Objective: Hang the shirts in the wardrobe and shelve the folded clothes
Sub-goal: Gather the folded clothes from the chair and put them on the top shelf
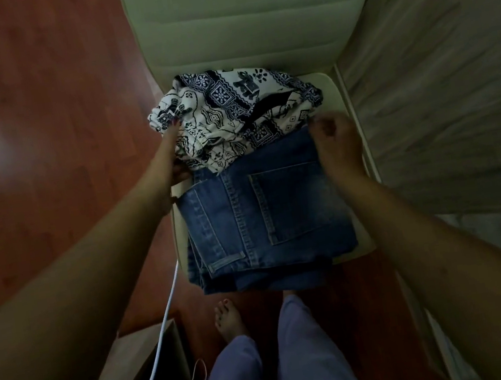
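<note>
Item one, folded jeans (266, 220): these are lying flat on the seat of the pale chair (243, 21), back pocket up, their near edge overhanging the seat's front. You are keeping them lowest in the pile, likely because the stiff denim makes a firm base for carrying.

Item two, printed black-and-white garment (232, 117): this is resting loosely bunched on the far part of the jeans, closer to the chair back, and is touching them. It is looking less neatly folded than the denim, so it may slide when lifted.

Item three, your left hand (170, 159): you are reaching along the left side of the pile, fingers stretched out together against the printed cloth, the thumb tucked low by the denim's edge. Whether the fingertips are pinching fabric or only pressing it, the view is not showing.

Item four, your right hand (336, 141): you are curling the fingers inward at the jeans' far right corner, seemingly pinching the denim edge, though the fingertips are hidden.

Judgement: you are bracketing the pile from both sides, apparently to lift it whole for shelving. No wardrobe or shelf is appearing here.

Surroundings: the chair is standing on a reddish wooden floor (37, 124), glossy with a soft glare at left. A pale wood-grain panel (441, 80) is rising just beside the chair on the right. A white cable (167, 316) is trailing down toward an open box (146, 374) near your bare foot (230, 323).
</note>
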The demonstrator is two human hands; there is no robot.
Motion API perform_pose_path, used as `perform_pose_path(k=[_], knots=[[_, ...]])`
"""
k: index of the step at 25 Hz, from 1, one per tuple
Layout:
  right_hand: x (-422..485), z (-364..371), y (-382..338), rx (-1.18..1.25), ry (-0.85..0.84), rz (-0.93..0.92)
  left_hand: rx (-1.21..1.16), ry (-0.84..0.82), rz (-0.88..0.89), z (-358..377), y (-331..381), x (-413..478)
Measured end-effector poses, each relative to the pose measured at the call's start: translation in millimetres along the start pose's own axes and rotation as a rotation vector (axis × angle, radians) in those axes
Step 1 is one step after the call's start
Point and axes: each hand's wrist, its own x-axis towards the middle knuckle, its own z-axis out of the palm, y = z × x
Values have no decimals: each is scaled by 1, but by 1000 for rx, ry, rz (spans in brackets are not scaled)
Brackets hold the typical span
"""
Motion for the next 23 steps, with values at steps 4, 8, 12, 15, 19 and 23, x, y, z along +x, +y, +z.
perform_pose_path(k=[4,8,12,15,19,23], knots=[[69,15,-7,125,-111,409,-21,-6,-152,22,24,15],[84,22,-24,296,-237,504,-247,172,-10,36,17,28],[73,34,-52,543,-255,355,-310,265,182,37,15,29],[47,29,-81,773,-307,320,-284,303,350,36,25,10],[11,-5,-91,1040,-328,291,-407,140,528,14,48,-24],[-57,-51,-54,958,-264,252,-378,-228,500,-6,24,-59]])
